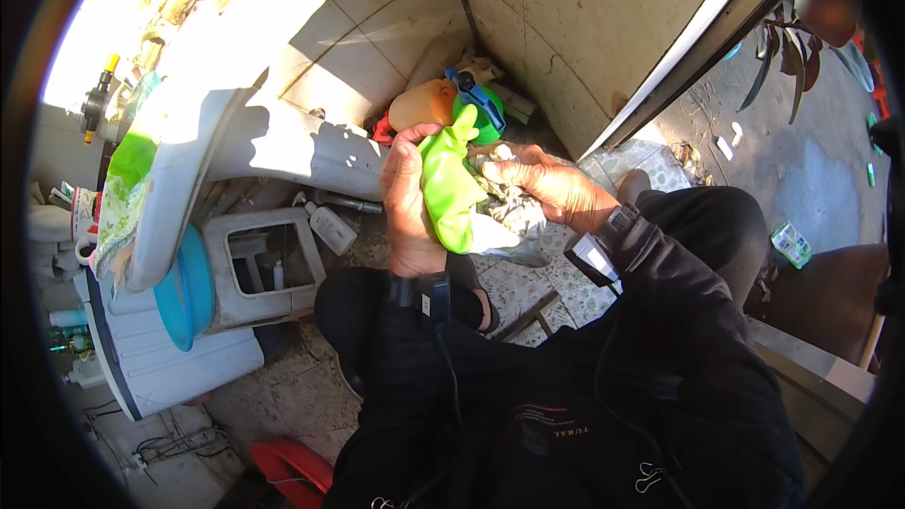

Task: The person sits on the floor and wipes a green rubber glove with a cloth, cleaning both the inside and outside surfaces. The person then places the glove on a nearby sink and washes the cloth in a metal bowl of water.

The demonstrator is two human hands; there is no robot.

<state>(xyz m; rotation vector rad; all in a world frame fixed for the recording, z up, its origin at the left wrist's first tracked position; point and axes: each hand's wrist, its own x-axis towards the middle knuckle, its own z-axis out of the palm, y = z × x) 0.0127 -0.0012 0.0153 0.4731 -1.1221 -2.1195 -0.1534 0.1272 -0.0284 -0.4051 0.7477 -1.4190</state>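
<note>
In front of my knees, my left hand (412, 215) is curled around a lime-green rubbery item (449, 191), which looks like a glove with short finger-like nubs at its top. My right hand (555, 187) pinches a crumpled grey-white cloth (516, 201) between thumb and fingers. The cloth lies against the right side of the green item, and whether it goes inside cannot be made out. Below the cloth hangs a pale, thin flap (505, 247). Both wrists carry small strapped-on devices with cables.
Ahead in the tiled corner stand an orange container (421, 106) and a green sprayer with a blue head (484, 104). To the left are a white sink pedestal (311, 152), a white pump bottle (331, 227) and a blue basin (185, 290). A door frame (679, 49) rises on the right.
</note>
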